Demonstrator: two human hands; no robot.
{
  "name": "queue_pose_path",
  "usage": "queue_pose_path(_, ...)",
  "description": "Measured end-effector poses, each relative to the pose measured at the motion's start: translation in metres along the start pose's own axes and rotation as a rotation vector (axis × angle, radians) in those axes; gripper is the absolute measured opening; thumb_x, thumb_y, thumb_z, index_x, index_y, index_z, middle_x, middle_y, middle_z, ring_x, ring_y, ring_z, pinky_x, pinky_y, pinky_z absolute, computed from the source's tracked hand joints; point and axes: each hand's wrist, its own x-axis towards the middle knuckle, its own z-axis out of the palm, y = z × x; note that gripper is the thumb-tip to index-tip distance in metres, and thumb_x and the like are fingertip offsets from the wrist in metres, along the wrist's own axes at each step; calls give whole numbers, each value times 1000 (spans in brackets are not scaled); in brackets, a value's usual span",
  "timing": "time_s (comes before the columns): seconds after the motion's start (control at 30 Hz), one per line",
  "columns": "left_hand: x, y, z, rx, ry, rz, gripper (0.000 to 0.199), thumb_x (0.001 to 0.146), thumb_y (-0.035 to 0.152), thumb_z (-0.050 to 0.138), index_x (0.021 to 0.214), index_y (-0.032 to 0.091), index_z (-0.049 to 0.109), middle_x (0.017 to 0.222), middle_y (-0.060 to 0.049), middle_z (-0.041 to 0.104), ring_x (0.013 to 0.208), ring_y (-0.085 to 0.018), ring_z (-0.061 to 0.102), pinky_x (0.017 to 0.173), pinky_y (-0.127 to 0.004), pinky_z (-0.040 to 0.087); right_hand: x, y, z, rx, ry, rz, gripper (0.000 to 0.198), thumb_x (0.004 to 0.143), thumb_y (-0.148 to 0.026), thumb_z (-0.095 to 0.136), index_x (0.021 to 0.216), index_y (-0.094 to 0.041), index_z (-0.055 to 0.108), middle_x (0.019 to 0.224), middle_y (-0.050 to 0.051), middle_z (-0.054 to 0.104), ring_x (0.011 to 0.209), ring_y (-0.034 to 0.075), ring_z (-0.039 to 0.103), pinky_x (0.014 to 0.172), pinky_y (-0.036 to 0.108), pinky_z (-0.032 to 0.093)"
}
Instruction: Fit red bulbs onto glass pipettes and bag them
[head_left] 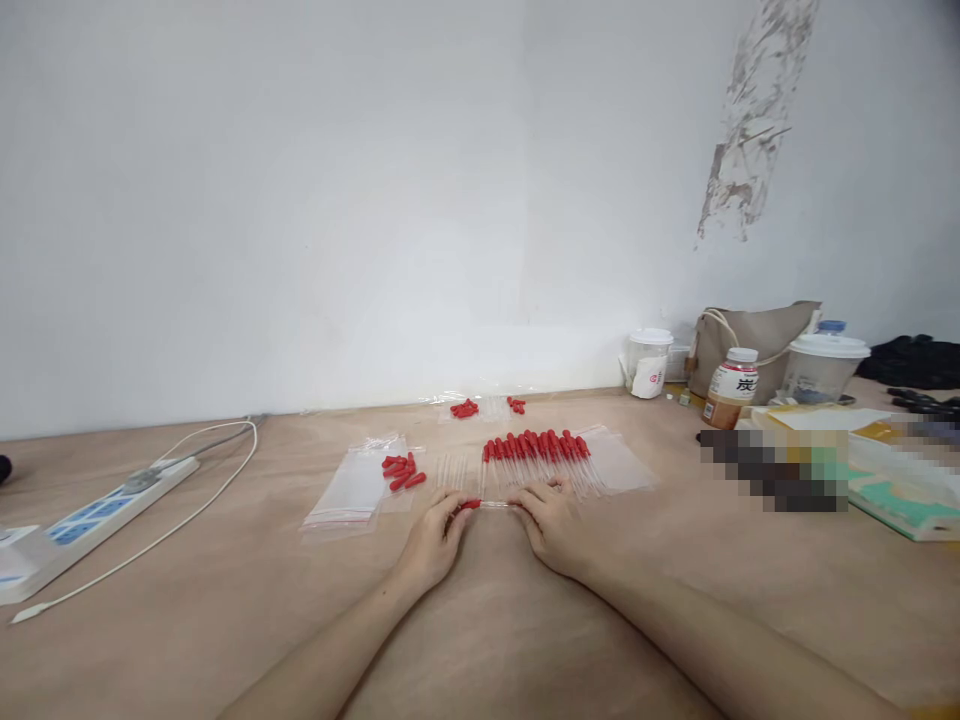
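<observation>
Between my hands a glass dropper tube [495, 504] lies level, with a red rubber bulb at its left end. My left hand [431, 535] pinches the red bulb [470, 504]. My right hand [553, 528] grips the tube's other end, and its fingers cover part of the glass. Just behind them, several bare glass tubes [452, 470] lie side by side. Farther right is a row of droppers with red bulbs [536, 446], bulbs pointing toward the wall. Loose red bulbs [401, 472] lie in a small heap to the left of the tubes.
Clear plastic bags [345, 490] lie at the left, another bag [626, 462] at the right. Bagged red bulbs [465, 408] sit near the wall. A power strip [97, 525] with a white cable is far left. A bottle [731, 388], cups and a grey bag [757, 340] stand right.
</observation>
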Motion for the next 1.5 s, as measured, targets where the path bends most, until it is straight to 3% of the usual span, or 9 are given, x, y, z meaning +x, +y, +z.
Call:
queue_pose_path(0.5, -2, 8, -3, -101, -55, -3, 16, 86, 25, 38, 92, 19, 52, 89, -4, 56, 83, -16, 52, 75, -30, 42, -1, 0, 1, -74, -17, -11, 22, 83, -17, 38, 89, -22, 59, 83, 2, 62, 79, 12, 53, 80, 30, 25)
queue_pose_path(0.77, -3, 6, 1, -63, -10, -39, 13, 80, 27, 47, 87, 17, 51, 71, 0, 51, 62, -12, 47, 55, -22, 39, 1, -2, 1, 1, -35, -37, 18, 82, -19, 39, 84, -20, 57, 81, 1, 62, 75, 11, 53, 81, 31, 24)
queue_pose_path(1.17, 2, -2, 0, -72, 33, -23, 21, 83, 30, 45, 81, 17, 61, 73, -2, 60, 68, -14, 53, 62, -24, 42, -1, -7, 6, 46, -63, -73, 16, 83, -19, 39, 81, -19, 56, 76, 0, 60, 70, 11, 51, 80, 31, 24)
queue_pose_path(1.5, -1, 11, -13, 93, -158, 129, 20, 84, 27, 45, 79, 20, 62, 78, -2, 59, 77, -16, 53, 70, -25, 41, 8, 17, -6, 15, -199, -243, 28, 80, -9, 37, 88, -24, 59, 82, -1, 61, 74, 11, 51, 79, 32, 19)
